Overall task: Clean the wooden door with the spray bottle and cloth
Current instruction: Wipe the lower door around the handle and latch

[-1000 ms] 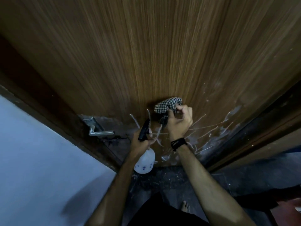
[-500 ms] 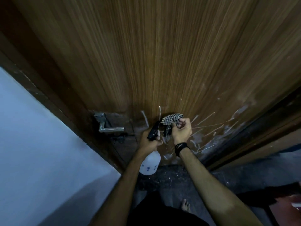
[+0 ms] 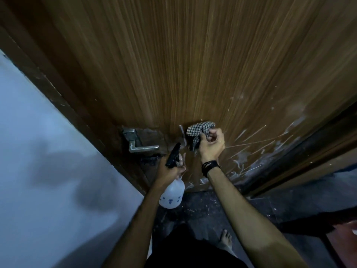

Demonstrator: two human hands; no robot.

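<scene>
The wooden door (image 3: 202, 64) fills the upper view, brown with fine vertical grain and white streaks on its lower right. My right hand (image 3: 211, 145) grips a bunched black-and-white checked cloth (image 3: 200, 128) and holds it against the door at handle height. My left hand (image 3: 170, 171) grips the neck of a white spray bottle (image 3: 172, 196) with a black trigger head that points up at the door. The bottle hangs just below and left of the cloth.
A metal lever handle (image 3: 139, 145) sits on the door left of the cloth. A pale wall (image 3: 48, 161) stands at the left beside the dark door frame (image 3: 58, 89). The dark floor (image 3: 260, 207) lies below, with my bare foot (image 3: 226, 238) on it.
My right hand with the cloth slid down the door and then back up slightly. The left hand keeps the spray bottle beside it. The view shifted closer to the door.
</scene>
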